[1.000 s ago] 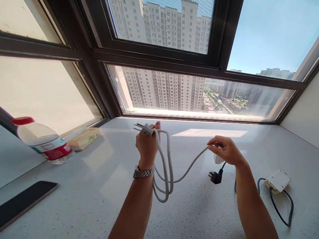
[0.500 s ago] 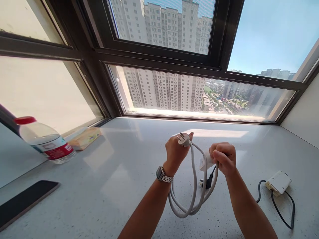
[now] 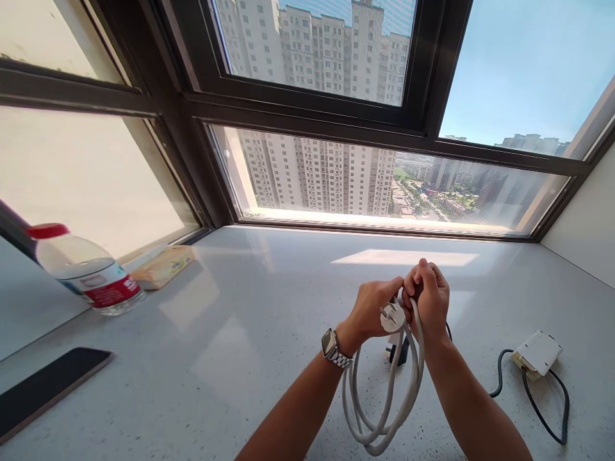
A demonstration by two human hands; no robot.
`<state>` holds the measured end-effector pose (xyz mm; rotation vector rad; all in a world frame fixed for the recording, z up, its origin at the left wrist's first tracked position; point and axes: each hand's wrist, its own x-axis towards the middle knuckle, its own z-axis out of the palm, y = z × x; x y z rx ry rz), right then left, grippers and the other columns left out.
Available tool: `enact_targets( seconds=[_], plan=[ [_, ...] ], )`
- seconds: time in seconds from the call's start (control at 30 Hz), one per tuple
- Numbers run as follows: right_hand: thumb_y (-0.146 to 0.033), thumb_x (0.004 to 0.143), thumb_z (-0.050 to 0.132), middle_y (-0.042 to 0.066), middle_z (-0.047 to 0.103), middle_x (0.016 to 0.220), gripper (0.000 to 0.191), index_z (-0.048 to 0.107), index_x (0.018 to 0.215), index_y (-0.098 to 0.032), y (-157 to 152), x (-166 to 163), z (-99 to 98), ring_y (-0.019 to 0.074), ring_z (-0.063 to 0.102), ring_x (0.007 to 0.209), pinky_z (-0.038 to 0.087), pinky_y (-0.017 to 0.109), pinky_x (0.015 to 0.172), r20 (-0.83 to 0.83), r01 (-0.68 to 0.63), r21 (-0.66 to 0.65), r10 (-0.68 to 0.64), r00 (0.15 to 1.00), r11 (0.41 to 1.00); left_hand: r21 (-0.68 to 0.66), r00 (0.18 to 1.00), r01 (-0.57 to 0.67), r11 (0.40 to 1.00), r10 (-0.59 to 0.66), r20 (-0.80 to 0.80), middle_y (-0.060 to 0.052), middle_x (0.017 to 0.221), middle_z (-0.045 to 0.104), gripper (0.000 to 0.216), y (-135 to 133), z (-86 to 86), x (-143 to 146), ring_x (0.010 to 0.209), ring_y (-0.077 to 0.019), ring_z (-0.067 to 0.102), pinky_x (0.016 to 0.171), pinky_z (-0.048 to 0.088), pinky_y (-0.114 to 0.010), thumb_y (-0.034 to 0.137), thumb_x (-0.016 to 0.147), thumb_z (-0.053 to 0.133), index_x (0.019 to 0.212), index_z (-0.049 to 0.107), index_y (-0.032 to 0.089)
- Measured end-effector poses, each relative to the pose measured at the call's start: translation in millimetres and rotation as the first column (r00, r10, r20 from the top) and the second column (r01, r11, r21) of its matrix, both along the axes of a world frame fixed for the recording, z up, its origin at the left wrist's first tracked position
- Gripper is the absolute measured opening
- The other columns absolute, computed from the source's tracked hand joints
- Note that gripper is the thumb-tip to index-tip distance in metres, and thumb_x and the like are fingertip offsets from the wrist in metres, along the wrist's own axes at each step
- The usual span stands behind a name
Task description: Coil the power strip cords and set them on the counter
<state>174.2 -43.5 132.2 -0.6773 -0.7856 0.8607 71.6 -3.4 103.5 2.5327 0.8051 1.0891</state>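
A white power cord (image 3: 379, 432) hangs in several loops below my two hands, above the pale speckled counter. My left hand (image 3: 372, 306), with a watch (image 3: 331, 344) on its wrist, is closed around the cord near its white plug (image 3: 393, 317), whose metal prongs point to the left. Against it, my right hand (image 3: 429, 298) is closed on the top of the loops, thumb upward. Behind the loops a black plug (image 3: 400, 352) shows in part, beside a white piece mostly hidden by my hands.
On the right lies a white box (image 3: 537, 352) with dark cables. To the left are a red-capped water bottle (image 3: 103, 278), a soft tissue-like packet (image 3: 163, 267) and a dark phone (image 3: 50, 390). Behind the counter (image 3: 269, 384) rises a dark window frame (image 3: 312, 117).
My left hand has moved right and down with the plug, up against my right hand. The right hand has turned thumb up, and the cord loops have swung right and lower.
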Motion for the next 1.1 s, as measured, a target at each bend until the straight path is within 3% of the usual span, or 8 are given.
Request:
enact_targets(
  seconds=[0.23,0.43,0.5,0.67,0.8,0.87,0.97,1.1],
  plan=[
    [-0.043,0.081,0.058,-0.004,0.034,0.062,0.038,0.035,0.059,-0.021,9.9,-1.2,-3.7,0.0114,0.042,0.057,0.045,0.027,0.056,-0.068,0.144,0.155,-0.135,0.989,0.977,0.027,0.997,0.007,1.000,-0.009,0.079,0.002,0.058,0.050,0.011,1.9,-0.7,0.0,0.051,-0.0119,0.043,0.051,0.026,-0.024,0.027,0.074,0.053,0.076,0.061,0.019],
    [-0.039,0.083,0.054,-0.002,0.039,0.069,0.028,0.042,0.066,-0.021,10.1,-0.6,-8.3,0.0122,0.041,0.062,0.041,0.025,0.058,0.022,0.268,0.136,-0.274,0.962,0.954,0.107,0.959,0.028,0.994,-0.057,0.278,-0.001,0.071,0.054,0.013,-1.5,-5.3,8.5,0.057,-0.0109,0.048,0.054,0.035,-0.023,0.020,0.082,0.052,0.080,0.065,0.019],
    [-0.042,0.083,0.057,-0.003,0.037,0.066,0.027,0.045,0.069,-0.021,7.6,-1.9,-10.0,0.0114,0.037,0.059,0.038,0.024,0.055,0.112,0.265,0.099,-0.275,0.955,0.959,0.125,0.939,-0.047,0.991,0.001,0.343,-0.001,0.073,0.054,0.012,0.9,-4.5,7.2,0.058,-0.0106,0.048,0.054,0.034,-0.023,0.019,0.083,0.053,0.074,0.061,0.018],
    [-0.062,0.076,0.060,-0.002,0.050,0.079,0.045,0.051,0.091,-0.020,3.1,-6.5,-14.3,0.0103,0.046,0.059,0.040,0.025,0.051,0.377,-0.110,-0.082,0.133,0.917,0.991,0.063,0.851,-0.404,0.912,0.350,0.393,0.000,0.066,0.048,0.033,18.8,4.2,-13.7,0.055,-0.0109,0.042,0.052,0.029,-0.023,0.031,0.088,0.052,0.059,0.044,0.018],
    [-0.050,0.066,0.075,-0.001,0.055,0.084,0.049,0.051,0.095,-0.019,0.5,-14.0,-15.3,0.0107,0.056,0.060,0.046,0.025,0.053,0.402,-0.429,-0.335,0.539,0.740,0.839,0.044,0.744,-0.634,0.772,0.593,0.308,-0.001,0.066,0.049,0.033,35.7,9.2,-39.3,0.061,-0.0147,0.043,0.055,0.026,-0.025,0.029,0.089,0.049,0.060,0.040,0.019],
    [-0.039,0.066,0.076,-0.003,0.057,0.076,0.042,0.052,0.094,-0.018,0.7,-17.0,-15.2,0.0115,0.059,0.059,0.048,0.025,0.055,0.327,-0.559,-0.400,0.683,0.653,0.726,0.072,0.734,-0.659,0.749,0.619,0.279,-0.002,0.065,0.049,0.032,41.1,10.2,-48.8,0.065,-0.0170,0.045,0.058,0.027,-0.027,0.029,0.088,0.051,0.060,0.039,0.020],
    [-0.030,0.068,0.071,-0.005,0.058,0.063,0.032,0.053,0.090,-0.017,5.7,-17.1,-17.8,0.0124,0.060,0.051,0.050,0.027,0.055,0.131,-0.672,-0.422,0.775,0.618,0.608,0.043,0.744,-0.662,0.748,0.649,0.158,-0.003,0.063,0.050,0.034,45.0,11.7,-56.8,0.067,-0.0183,0.047,0.062,0.029,-0.028,0.028,0.088,0.051,0.058,0.038,0.020],
    [-0.025,0.069,0.070,0.001,0.064,0.073,0.025,0.054,0.086,-0.015,15.6,-11.4,-25.3,0.0174,0.068,0.065,0.055,0.034,0.070,-0.057,-0.737,-0.384,0.782,0.620,0.556,-0.077,0.801,-0.597,0.798,0.598,-0.012,0.000,0.056,0.046,0.035,46.5,14.2,-61.1,0.057,-0.0154,0.042,0.059,0.028,-0.027,0.030,0.088,0.049,0.057,0.036,0.020]
  ],
)
